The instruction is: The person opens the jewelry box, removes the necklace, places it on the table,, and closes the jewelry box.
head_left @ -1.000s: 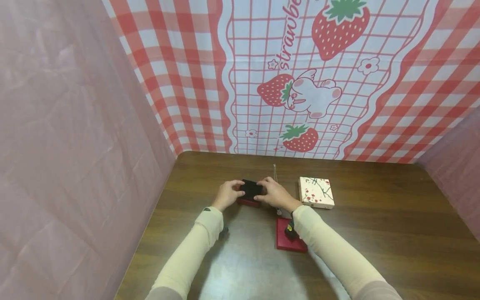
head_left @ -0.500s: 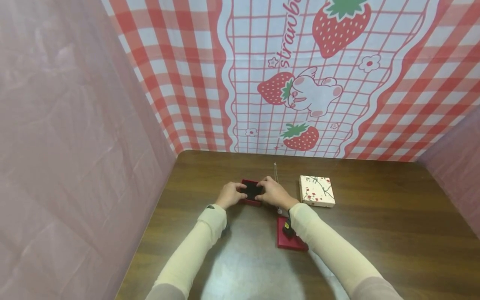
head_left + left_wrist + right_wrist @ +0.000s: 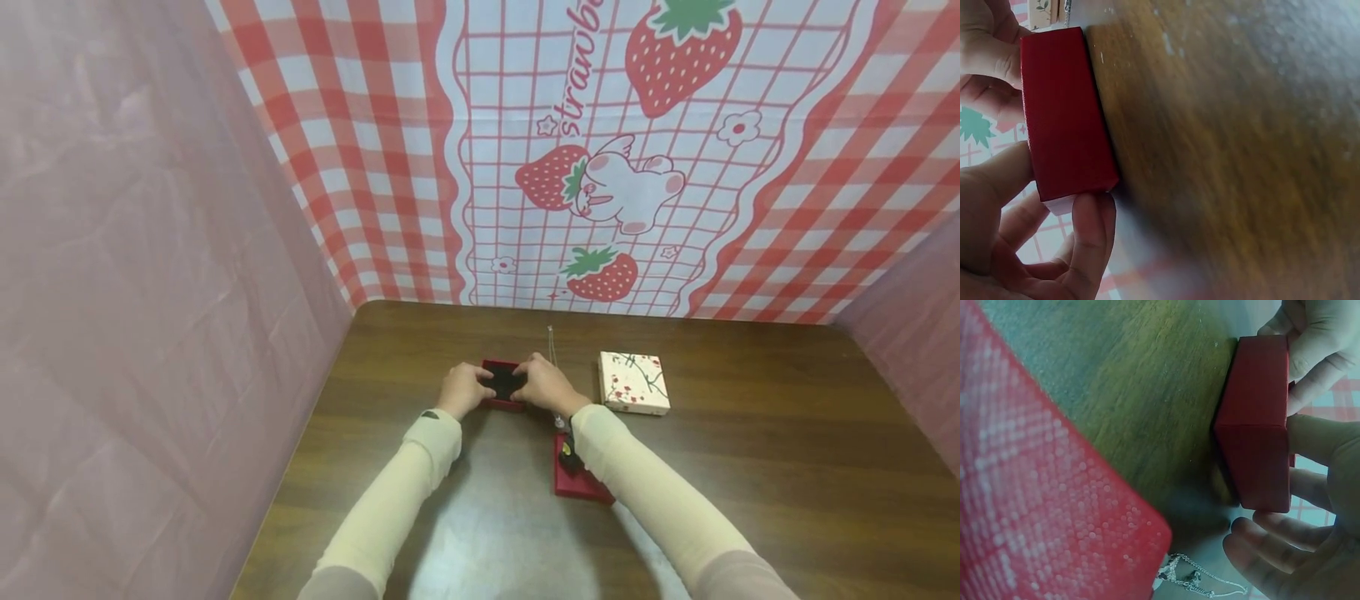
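Note:
Midway between both hands, a small red box (image 3: 505, 406) rests on the table with its top uncovered. A black insert (image 3: 504, 380) sits down inside it, below the red rim. From the left, my left hand (image 3: 462, 390) pinches the insert between thumb and finger; in the left wrist view its other fingers touch the end of the red box (image 3: 1069, 119). On the opposite side my right hand (image 3: 549, 385) pinches the insert with thumb and finger over the rim. Its remaining fingers spread beside the box (image 3: 1257, 394) in the right wrist view. The insert is hidden in both wrist views.
A silver necklace (image 3: 551, 343) lies stretched out under and behind the right hand. Nearer the body is a red lid (image 3: 579, 485), partly covered by the right wrist. To the right stands a cream floral-patterned box (image 3: 633, 383). A checked strawberry cloth (image 3: 405, 250) hangs behind the table.
The black insert has gone down from above the box to inside it, so the red rim now shows around it. Both hands have stayed on it; the left forearm shifted slightly right.

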